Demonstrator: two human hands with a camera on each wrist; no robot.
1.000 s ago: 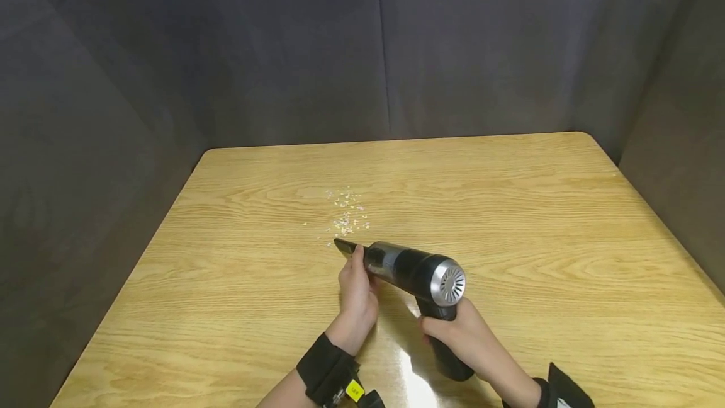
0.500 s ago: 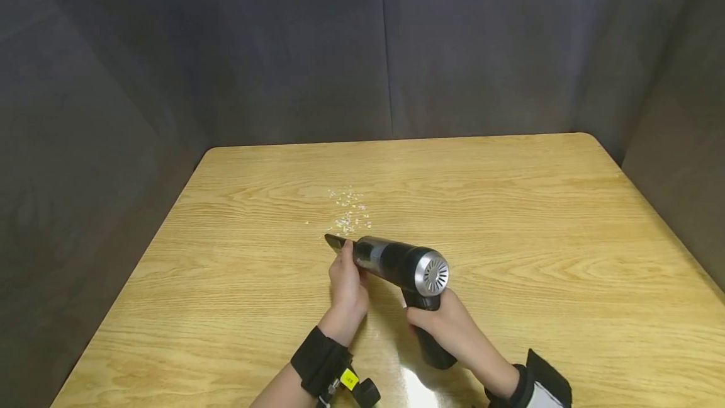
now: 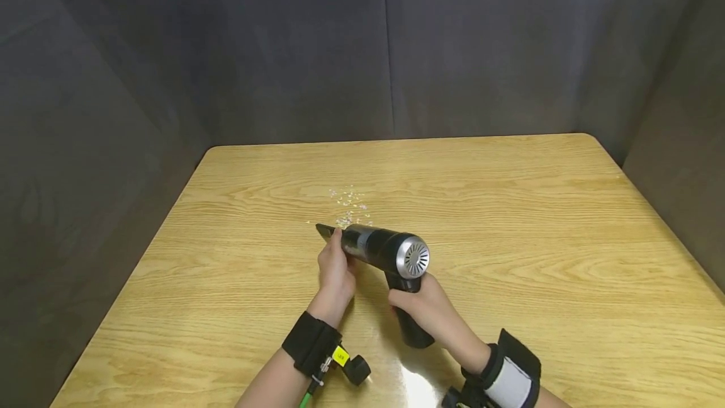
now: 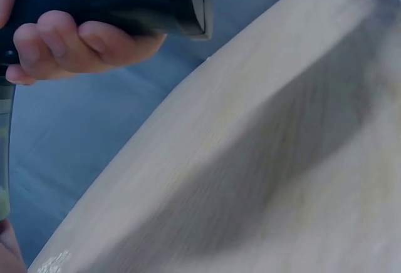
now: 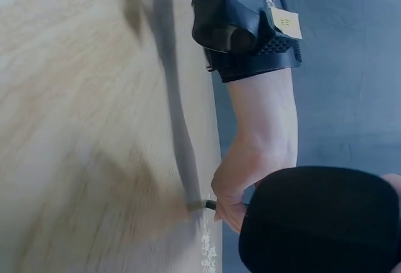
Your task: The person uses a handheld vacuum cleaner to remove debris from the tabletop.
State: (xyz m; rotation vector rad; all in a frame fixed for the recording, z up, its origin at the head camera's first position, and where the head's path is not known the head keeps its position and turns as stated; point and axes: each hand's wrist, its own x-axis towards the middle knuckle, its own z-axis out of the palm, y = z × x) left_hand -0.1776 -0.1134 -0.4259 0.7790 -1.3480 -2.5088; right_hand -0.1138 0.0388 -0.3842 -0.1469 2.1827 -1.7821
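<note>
A black handheld vacuum (image 3: 382,249) with a silver vented end is held above the table in the head view. My left hand (image 3: 337,274) holds its front, close to the flat dark nozzle (image 3: 324,230). Around the handle curls my right hand (image 3: 428,307); those fingers (image 4: 88,44) also show in the left wrist view. Small pale paper bits (image 3: 350,199) lie scattered just beyond the nozzle. In the right wrist view, the handle's base (image 5: 319,223) covers part of the scene, with the left hand (image 5: 244,176) behind it.
The wood-grain table (image 3: 538,225) extends out to both sides of the hands. Dark cloth walls (image 3: 283,49) stand behind and beside it. Each wrist wears a black strap (image 3: 311,343) with a camera.
Both hands and the vacuum have moved left and farther from me. The nozzle now sits higher in the view, left of the paper bits' nearer edge. Both grips remain.
</note>
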